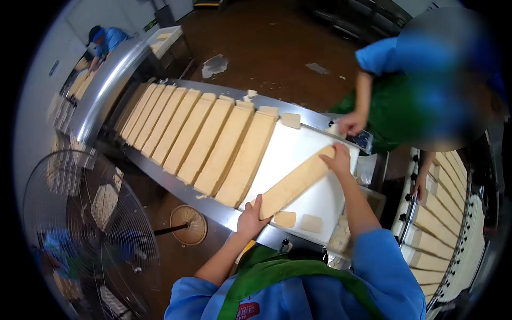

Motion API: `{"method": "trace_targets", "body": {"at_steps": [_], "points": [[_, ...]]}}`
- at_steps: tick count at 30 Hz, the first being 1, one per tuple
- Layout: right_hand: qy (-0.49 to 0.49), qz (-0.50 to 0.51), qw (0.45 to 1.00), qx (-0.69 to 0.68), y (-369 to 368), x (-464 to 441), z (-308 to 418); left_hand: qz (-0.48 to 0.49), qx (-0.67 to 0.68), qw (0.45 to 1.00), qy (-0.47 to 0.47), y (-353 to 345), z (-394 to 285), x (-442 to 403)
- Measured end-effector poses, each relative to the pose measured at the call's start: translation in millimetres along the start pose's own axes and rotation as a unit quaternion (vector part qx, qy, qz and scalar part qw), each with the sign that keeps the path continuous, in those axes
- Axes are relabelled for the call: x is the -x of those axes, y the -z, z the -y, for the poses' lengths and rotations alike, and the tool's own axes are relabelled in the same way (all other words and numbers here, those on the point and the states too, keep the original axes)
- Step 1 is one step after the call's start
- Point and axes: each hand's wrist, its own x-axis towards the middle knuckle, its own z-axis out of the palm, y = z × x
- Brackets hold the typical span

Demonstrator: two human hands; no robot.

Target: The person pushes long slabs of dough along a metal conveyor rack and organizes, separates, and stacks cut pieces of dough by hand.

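A long pale-yellow bread loaf (296, 181) lies at a slant over the white conveyor belt (280, 144). My left hand (252, 217) is closed around its near left end. At the far right end, my right hand (338, 160) grips it with the thumb on top. Beside my left hand, a small yellowish slice (285, 219) and a paler slice (311, 223) lie flat on the belt. Another slice (290, 120) rests by the far rail. To the left, several similar loaves (218, 144) lie side by side across the belt.
A co-worker in a green apron (389, 112) stands across the belt, one hand (352, 124) near its far edge. A curved conveyor (437, 224) carries more loaves at right. A metal arch (109, 88) spans the belt's left part. A large fan (96, 234) stands at lower left.
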Motion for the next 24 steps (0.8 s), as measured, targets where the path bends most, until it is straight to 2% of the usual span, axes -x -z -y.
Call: {"method": "trace_targets", "body": {"at_steps": [2, 3, 5, 7, 8, 10, 11, 13, 15, 18, 21, 23, 24], "points": [[-0.152, 0.0, 0.977, -0.151, 9, 51, -38, 0.037, -0.089, 0.993, -0.073, 3, 0, -10], [-0.167, -0.01, 0.974, -0.15, 19, 78, -43, 0.024, -0.145, 0.986, -0.084, 1, -5, -13], [-0.224, 0.016, 0.955, -0.196, 46, 132, -23, -0.016, -0.111, 0.993, -0.029, -11, -21, -17], [-0.12, 0.003, 0.981, -0.154, 47, 176, -21, -0.002, -0.109, 0.992, -0.061, -10, -24, -26], [-0.17, 0.101, 0.98, -0.03, 54, 191, -16, 0.021, -0.107, 0.993, -0.05, -11, -25, -30], [-0.187, 0.055, 0.98, -0.031, 61, 210, -16, 0.058, -0.118, 0.989, -0.068, -6, -47, -30], [-0.211, 0.034, 0.976, -0.038, 69, 217, -21, 0.038, -0.14, 0.987, -0.066, -6, -59, -26], [-0.175, -0.056, 0.982, -0.039, 75, 240, -50, 0.026, -0.174, 0.98, -0.097, -8, -92, -13], [-0.218, -0.073, 0.971, -0.063, 105, 271, -67, 0.007, -0.144, 0.984, -0.104, -11, -125, 10], [-0.197, -0.145, 0.968, -0.056, 153, 332, -88, 0.028, -0.089, 0.985, -0.145, -27, -171, 53], [-0.242, -0.153, 0.957, -0.046, 203, 396, -104, 0.034, -0.065, 0.971, -0.229, -52, -202, 97], [-0.281, -0.146, 0.946, -0.064, 221, 441, -119, 0.064, -0.058, 0.971, -0.224, -63, -226, 127], [-0.279, -0.168, 0.943, -0.064, 227, 463, -127, 0.069, -0.038, 0.962, -0.261, -69, -230, 138]]}}
